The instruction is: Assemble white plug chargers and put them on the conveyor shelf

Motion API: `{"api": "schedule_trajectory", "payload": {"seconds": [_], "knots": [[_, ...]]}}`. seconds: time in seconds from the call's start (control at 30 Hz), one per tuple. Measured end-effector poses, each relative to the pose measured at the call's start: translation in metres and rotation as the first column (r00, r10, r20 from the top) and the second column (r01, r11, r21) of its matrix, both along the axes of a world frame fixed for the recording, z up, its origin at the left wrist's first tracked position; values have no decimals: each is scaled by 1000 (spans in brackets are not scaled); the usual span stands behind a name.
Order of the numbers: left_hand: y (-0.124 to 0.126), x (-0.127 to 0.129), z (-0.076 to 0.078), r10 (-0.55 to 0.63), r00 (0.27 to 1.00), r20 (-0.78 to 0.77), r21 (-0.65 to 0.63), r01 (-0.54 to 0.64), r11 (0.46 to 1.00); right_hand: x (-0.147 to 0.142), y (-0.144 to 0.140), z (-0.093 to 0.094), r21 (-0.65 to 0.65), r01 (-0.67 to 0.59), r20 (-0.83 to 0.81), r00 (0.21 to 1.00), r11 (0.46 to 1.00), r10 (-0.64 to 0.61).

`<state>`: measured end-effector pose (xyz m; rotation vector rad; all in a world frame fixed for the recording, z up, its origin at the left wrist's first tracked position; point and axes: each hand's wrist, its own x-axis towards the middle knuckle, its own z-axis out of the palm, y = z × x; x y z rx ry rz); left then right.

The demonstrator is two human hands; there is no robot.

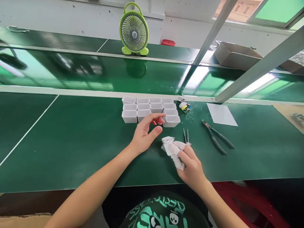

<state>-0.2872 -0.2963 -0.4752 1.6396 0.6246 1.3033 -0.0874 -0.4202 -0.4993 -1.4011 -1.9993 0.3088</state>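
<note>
At the bottom centre of the frame is the person's dark shirt (163,213), printed with pale green lettering. Just above it, right of centre, the right hand (191,163) is closed around a crumpled white tissue (171,148), pinching it between thumb and fingers over the green surface (71,142). Tweezers (184,136) point up the frame just past its fingertips, their lower end hidden; whether that hand holds them too, I cannot tell. In the middle of the frame, the left hand (143,136) is partly open and grips nothing visible, thumb apart from curved fingers. Its fingertips overlap the near side of a cluster of small white open-topped boxes (157,109), set in rows; contact is unclear. Right of centre lie green-handled pliers (215,141), spread a little, with a white sheet (222,114) beyond them. A small circuit board (184,107) sits just right of the boxes. At the top of the frame, a green fan (134,33) stands on a raised shelf (71,41), and a cardboard box (237,55) rests at upper right.
</note>
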Motion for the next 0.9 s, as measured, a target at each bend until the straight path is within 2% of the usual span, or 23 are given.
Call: {"api": "schedule_trajectory", "payload": {"seconds": [0.13,0.27,0.33,0.4,0.5,0.63,0.73,0.9], "knots": [[0,0,0,10,1000,4,-12,-10,1000,-4,7,-2,26,-36,84,996,999,34],[-1,-1,-3,-47,999,-19,-46,46,998,-1,7,0,53,-59,82,995,997,54],[-2,0,-5,-104,993,-62,-21,103,994,-2,5,1,24,-60,0,998,998,60],[-5,1,-6,-178,977,-122,25,182,983,-5,4,3,-9,-44,-154,987,999,42],[-11,5,-6,-256,938,-234,78,280,957,-9,1,8,2,0,-289,957,1000,1],[-18,8,-1,-241,915,-323,124,294,948,-12,1,12,77,18,-201,980,997,-2],[-18,8,3,-260,908,-328,127,315,941,-9,4,6,99,33,-160,987,995,-16],[-8,3,1,-354,857,-375,-23,373,927,0,7,-11,36,123,-173,978,992,-115]]}}
